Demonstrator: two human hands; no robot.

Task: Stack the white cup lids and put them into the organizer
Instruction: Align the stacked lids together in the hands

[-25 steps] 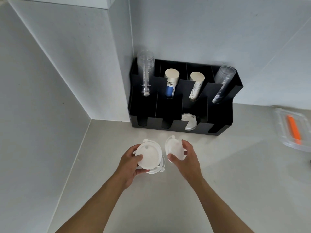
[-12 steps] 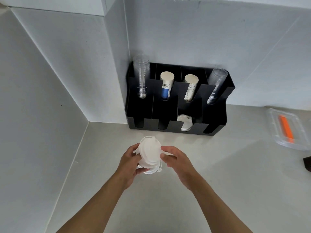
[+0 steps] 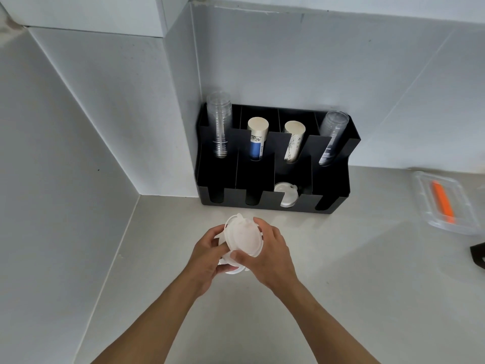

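Note:
A stack of white cup lids (image 3: 242, 237) is held over the counter between both hands, tilted toward me. My left hand (image 3: 207, 254) grips its left and lower side. My right hand (image 3: 267, 254) wraps the right edge, thumb on the front lid. The black organizer (image 3: 256, 179) stands against the wall behind. White lids (image 3: 286, 197) lie in its third front slot.
The organizer's back row holds clear cup stacks (image 3: 219, 127) at both ends and two paper cup stacks (image 3: 257, 139) between. A clear container (image 3: 446, 203) with an orange item sits at the right. Walls close in on the left. A dark object (image 3: 479, 254) pokes in at the right edge.
My right hand brought its separate lid onto the stack in my left hand. Both hands now close around the joined stack, and the view has tilted up.

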